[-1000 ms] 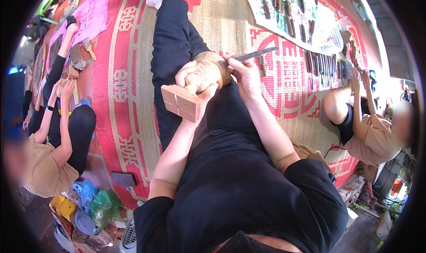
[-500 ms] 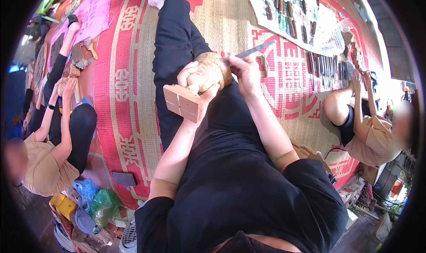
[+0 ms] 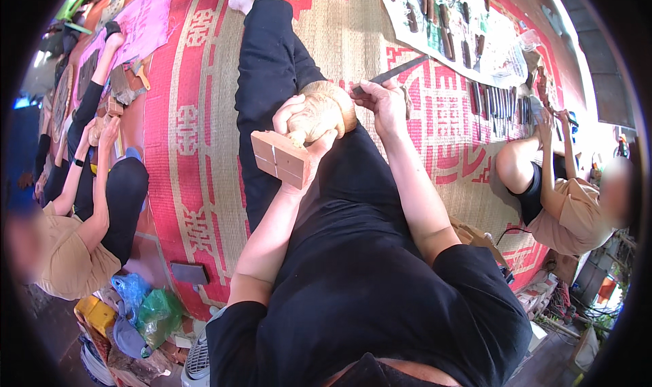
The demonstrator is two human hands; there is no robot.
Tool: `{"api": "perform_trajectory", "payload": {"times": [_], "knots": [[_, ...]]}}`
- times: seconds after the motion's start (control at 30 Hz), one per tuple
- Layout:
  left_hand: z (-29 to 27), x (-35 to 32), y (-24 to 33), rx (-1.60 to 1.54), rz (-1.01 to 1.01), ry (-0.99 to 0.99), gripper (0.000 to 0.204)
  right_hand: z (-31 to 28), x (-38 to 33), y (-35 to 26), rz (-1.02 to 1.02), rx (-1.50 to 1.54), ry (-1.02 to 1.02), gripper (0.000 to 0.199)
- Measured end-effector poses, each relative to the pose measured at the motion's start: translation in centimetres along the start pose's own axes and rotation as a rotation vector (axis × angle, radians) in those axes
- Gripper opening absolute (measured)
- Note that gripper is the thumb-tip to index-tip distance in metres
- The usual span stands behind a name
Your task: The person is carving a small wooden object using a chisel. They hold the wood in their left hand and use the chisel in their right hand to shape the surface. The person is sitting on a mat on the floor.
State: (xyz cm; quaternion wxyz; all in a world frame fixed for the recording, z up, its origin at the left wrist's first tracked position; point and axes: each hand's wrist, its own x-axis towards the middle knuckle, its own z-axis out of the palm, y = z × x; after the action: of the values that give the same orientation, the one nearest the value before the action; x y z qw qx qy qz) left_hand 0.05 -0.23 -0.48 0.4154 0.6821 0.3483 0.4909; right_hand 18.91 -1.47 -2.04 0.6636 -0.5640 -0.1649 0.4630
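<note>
My left hand is wrapped round a carved wooden figure, pale brown and rounded, with a square block base marked by crossed light lines. The figure lies tilted over my thighs, its base toward me and its rounded end pointing away. In my right hand is a flat dark file, pinched between thumb and fingers. Its long end points to the far right, while its near end sits close beside the figure's rounded end. Whether the two touch, I cannot tell.
A red and straw woven mat lies under my legs. At the far right, several handled tools rest on a white sheet, with a row of dark tools below it. People sit at left and right. Plastic bags lie lower left.
My right hand and the file have shifted slightly to the right, off the figure's rounded end. The left hand and the figure stay almost where they were.
</note>
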Motion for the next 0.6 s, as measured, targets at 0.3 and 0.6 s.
{"api": "perform_trajectory", "payload": {"times": [0.3,0.6], "knots": [[0.1,0.0,0.0,-0.005,-0.003,0.004,0.057,0.9,0.0,-0.1,-0.023,-0.063,-0.047,0.013],[0.3,0.2,0.4,-0.084,-0.037,0.042,0.058,2.5,-0.5,-0.4,0.005,-0.083,-0.132,0.013]]}}
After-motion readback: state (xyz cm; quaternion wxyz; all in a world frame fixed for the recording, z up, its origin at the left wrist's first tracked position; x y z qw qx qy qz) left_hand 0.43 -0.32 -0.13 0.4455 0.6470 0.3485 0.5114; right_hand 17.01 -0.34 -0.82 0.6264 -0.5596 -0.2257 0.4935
